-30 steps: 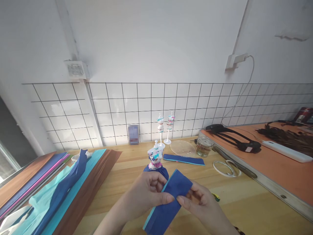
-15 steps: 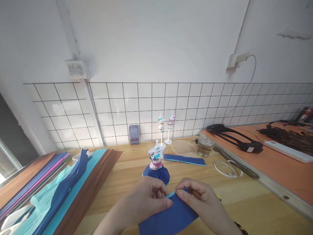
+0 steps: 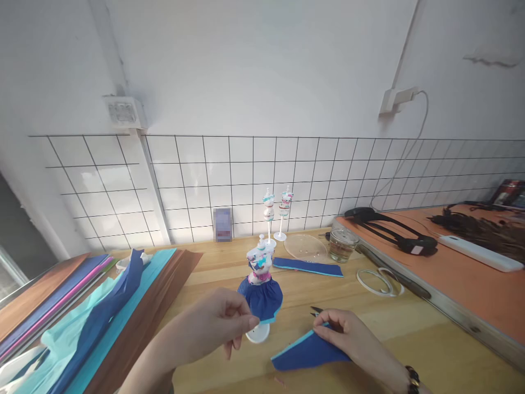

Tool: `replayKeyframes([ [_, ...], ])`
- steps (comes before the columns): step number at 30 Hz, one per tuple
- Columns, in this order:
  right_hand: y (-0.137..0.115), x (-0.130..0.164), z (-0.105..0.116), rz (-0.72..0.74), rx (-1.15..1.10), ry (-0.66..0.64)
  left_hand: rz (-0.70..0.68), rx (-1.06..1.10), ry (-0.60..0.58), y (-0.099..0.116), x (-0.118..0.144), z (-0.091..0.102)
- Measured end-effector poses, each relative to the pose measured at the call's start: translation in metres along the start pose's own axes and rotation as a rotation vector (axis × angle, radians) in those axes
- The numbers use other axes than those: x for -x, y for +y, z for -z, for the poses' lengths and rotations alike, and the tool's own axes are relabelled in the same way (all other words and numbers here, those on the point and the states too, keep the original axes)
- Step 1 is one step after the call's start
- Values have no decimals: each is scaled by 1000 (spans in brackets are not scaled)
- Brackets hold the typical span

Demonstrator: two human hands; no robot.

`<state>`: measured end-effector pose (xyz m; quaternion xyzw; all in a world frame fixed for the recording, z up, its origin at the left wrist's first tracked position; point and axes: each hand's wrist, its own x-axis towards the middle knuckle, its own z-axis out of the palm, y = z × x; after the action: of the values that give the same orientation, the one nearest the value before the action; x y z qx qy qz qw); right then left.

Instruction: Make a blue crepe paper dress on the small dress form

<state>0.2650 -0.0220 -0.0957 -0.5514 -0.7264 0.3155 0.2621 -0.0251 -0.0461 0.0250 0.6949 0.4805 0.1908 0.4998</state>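
Step in hand, by my reading: working the edge of the blue fabric strip (image 3: pixel 307 353). Right hand (image 3: pixel 348 332) pinches its turquoise edge, to the right of the skirted dress form (image 3: pixel 260 261). Left hand (image 3: pixel 217 323) curled near form; cannot tell whether fingertips hold anything. Next move seemingly calls for two-handed control.

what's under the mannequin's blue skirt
Below the skirt, a white base shows, partly covered by the left hand. The skirt hides whatever lies between base and torso.
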Motion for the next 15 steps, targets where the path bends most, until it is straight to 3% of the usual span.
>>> replayKeyframes([
  [3,14,-7,8,41,144,12,-24,49,36,-2,0,7],
  [9,34,-42,24,149,445,170,-35,62,142,1,-5,10],
  [15,53,-86,13,200,692,227,-12,70,294,7,-10,11],
])
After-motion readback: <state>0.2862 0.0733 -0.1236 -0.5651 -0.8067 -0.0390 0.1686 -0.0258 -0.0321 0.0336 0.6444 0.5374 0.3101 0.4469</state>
